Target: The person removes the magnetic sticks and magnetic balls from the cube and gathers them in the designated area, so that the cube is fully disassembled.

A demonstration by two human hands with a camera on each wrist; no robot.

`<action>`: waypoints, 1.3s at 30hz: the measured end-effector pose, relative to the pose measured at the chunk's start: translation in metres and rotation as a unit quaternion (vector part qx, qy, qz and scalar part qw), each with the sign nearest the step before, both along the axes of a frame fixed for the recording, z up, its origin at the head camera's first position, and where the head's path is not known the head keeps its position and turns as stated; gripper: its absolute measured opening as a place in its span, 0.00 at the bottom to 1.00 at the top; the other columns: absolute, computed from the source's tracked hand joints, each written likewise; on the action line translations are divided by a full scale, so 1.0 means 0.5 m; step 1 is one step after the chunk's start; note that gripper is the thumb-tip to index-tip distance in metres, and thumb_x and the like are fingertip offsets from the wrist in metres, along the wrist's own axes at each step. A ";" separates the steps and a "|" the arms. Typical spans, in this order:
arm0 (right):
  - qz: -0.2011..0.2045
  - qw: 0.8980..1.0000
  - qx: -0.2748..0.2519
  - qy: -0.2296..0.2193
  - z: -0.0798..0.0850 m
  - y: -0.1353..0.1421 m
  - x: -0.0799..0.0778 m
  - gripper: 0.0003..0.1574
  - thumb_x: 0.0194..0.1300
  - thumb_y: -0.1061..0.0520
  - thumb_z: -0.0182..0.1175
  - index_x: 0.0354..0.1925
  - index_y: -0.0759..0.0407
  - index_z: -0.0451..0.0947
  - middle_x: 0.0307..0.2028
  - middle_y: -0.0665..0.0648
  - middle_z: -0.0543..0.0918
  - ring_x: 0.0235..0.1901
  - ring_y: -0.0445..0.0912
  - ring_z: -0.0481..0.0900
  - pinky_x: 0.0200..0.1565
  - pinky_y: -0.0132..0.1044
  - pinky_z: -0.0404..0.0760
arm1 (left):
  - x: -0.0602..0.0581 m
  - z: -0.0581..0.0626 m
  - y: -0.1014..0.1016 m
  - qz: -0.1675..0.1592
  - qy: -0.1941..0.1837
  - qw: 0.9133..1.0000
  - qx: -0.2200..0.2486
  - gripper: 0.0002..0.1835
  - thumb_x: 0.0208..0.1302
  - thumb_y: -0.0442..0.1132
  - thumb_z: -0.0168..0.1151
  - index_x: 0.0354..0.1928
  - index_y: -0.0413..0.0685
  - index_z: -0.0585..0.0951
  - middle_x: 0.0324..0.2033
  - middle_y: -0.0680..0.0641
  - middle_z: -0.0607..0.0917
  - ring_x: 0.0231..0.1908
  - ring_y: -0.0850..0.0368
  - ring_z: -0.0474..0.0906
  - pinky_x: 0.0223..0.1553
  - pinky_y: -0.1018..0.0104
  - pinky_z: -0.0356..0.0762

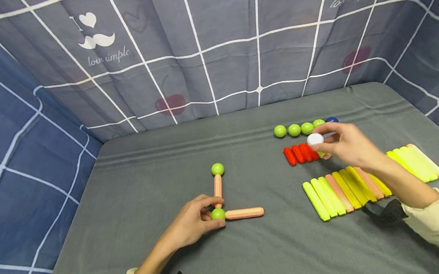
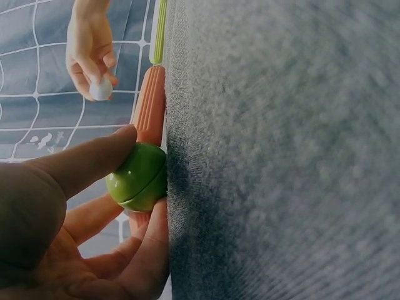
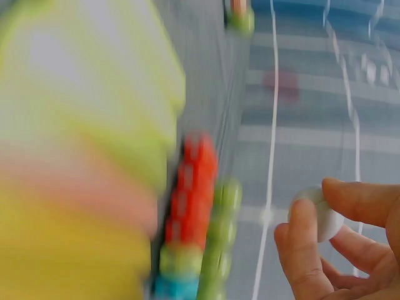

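Observation:
My left hand (image 1: 193,221) grips a green ball (image 1: 217,215) low on the cloth, thumb on one side and fingers on the other. From that ball one salmon-orange ridged stick (image 1: 244,213) points right and another (image 1: 218,185) points away, with a second green ball (image 1: 217,169) at its far end. Over at the right, my right hand (image 1: 349,146) pinches a white ball (image 1: 315,140) between thumb and fingers, raised above the cloth. The right wrist view shows that white ball (image 3: 317,214) against the hanging curtain.
Behind the right hand runs a row of green balls (image 1: 294,130) with a blue ball (image 1: 331,120). Short red sticks (image 1: 298,153) lie before them. Nearer are long yellow, lime and salmon sticks (image 1: 340,191), with more pale yellow sticks (image 1: 412,163) farther right. A checked curtain (image 1: 226,43) hangs behind.

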State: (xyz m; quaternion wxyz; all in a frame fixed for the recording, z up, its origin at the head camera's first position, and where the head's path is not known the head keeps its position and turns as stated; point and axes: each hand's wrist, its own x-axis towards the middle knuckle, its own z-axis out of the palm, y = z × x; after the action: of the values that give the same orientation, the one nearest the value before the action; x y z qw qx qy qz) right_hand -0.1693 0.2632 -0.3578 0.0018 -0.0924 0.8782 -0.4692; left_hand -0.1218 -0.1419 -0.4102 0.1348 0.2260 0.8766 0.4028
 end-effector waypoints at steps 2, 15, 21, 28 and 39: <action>-0.040 0.999 0.008 -0.004 0.002 0.045 -0.027 0.24 0.67 0.62 0.65 0.56 0.72 0.71 0.46 0.67 0.79 0.31 0.42 0.84 0.33 0.38 0.84 | -0.001 0.001 0.000 -0.002 0.000 1.000 0.001 0.26 0.56 0.41 0.75 0.57 0.45 0.81 0.47 0.52 0.80 0.37 0.59 0.78 0.39 0.67 0.79; -0.148 0.985 0.067 -0.052 -0.044 0.189 -0.158 0.28 0.69 0.63 0.60 0.59 0.79 0.66 0.49 0.76 0.72 0.29 0.41 0.77 0.31 0.35 0.83 | -0.002 0.002 0.002 -0.002 -0.005 1.000 0.009 0.26 0.56 0.41 0.76 0.57 0.45 0.81 0.47 0.52 0.80 0.37 0.59 0.78 0.39 0.67 0.79; -0.127 0.987 0.066 -0.076 -0.062 0.203 -0.170 0.27 0.67 0.69 0.57 0.59 0.85 0.62 0.50 0.81 0.68 0.27 0.35 0.73 0.29 0.33 0.83 | -0.003 0.001 0.007 -0.008 -0.005 1.000 0.015 0.25 0.56 0.40 0.76 0.57 0.45 0.81 0.47 0.52 0.80 0.37 0.59 0.78 0.39 0.67 0.79; -0.112 0.988 0.068 -0.086 -0.066 0.208 -0.170 0.28 0.67 0.69 0.57 0.60 0.85 0.61 0.51 0.82 0.67 0.29 0.39 0.75 0.30 0.34 0.83 | -0.003 0.001 0.006 -0.009 0.001 1.000 0.010 0.26 0.55 0.39 0.76 0.57 0.44 0.81 0.47 0.52 0.81 0.37 0.59 0.78 0.39 0.67 0.79; -0.109 0.985 0.097 -0.091 -0.039 0.189 -0.146 0.37 0.72 0.58 0.57 0.68 0.78 0.56 0.61 0.84 0.61 0.35 0.52 0.82 0.33 0.39 0.85 | -0.002 0.003 0.002 -0.002 -0.006 1.000 0.006 0.26 0.55 0.40 0.76 0.56 0.45 0.81 0.47 0.52 0.80 0.37 0.59 0.78 0.39 0.67 0.79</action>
State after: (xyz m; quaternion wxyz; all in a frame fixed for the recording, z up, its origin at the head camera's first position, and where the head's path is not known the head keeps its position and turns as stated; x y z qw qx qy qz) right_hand -0.2423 0.3578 -0.3774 0.0397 0.0471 0.9205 -0.3859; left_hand -0.1225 -0.1408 -0.4089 0.1390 0.2262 0.8728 0.4095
